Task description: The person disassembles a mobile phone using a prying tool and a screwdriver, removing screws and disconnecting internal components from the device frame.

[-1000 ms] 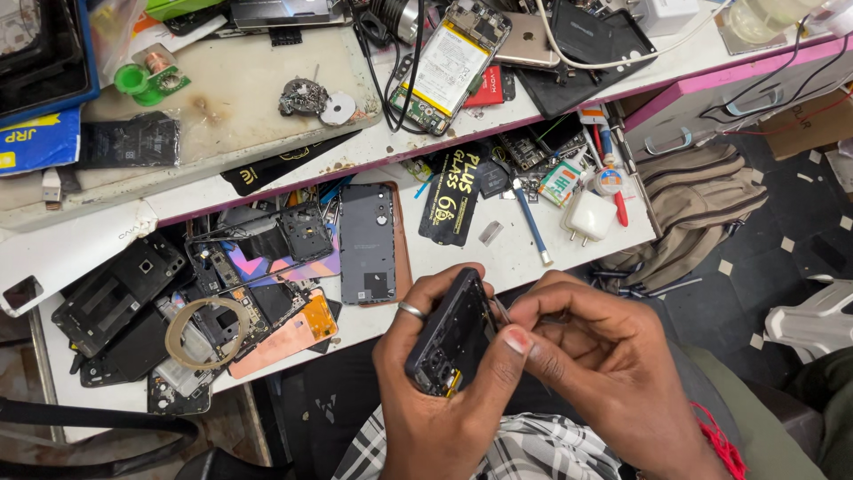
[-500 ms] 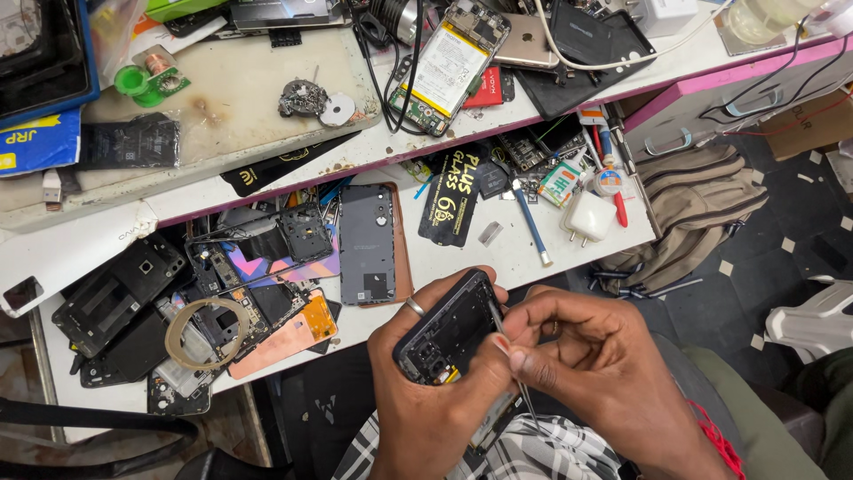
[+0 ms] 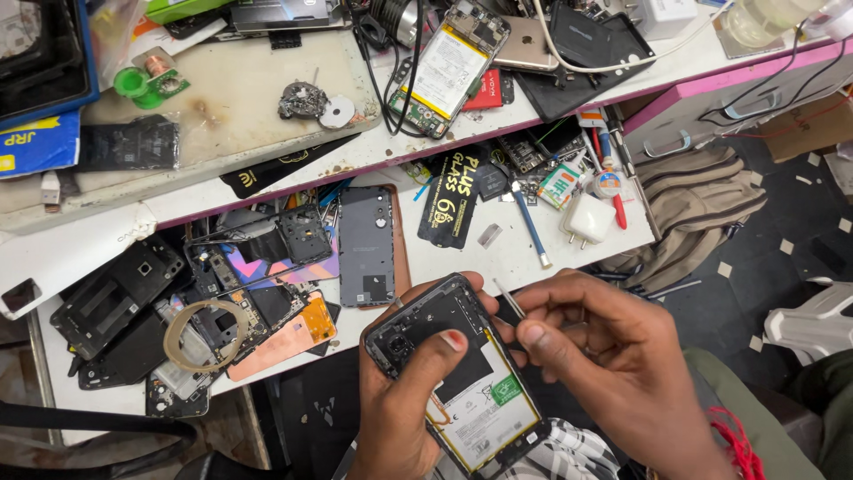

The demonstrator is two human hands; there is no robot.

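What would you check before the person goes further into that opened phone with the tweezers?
1. Phone held steady: ok, the left hand cradles the opened phone, thumb across its inside.
2. Tool gripped: ok, the right hand pinches the tweezers.
3. Tip placement: cannot tell, the fingers hide part of the tool.
4. Battery exposed: ok, the white battery shows.
5. Room to set parts down: not ok, the white bench is crowded with phone parts.
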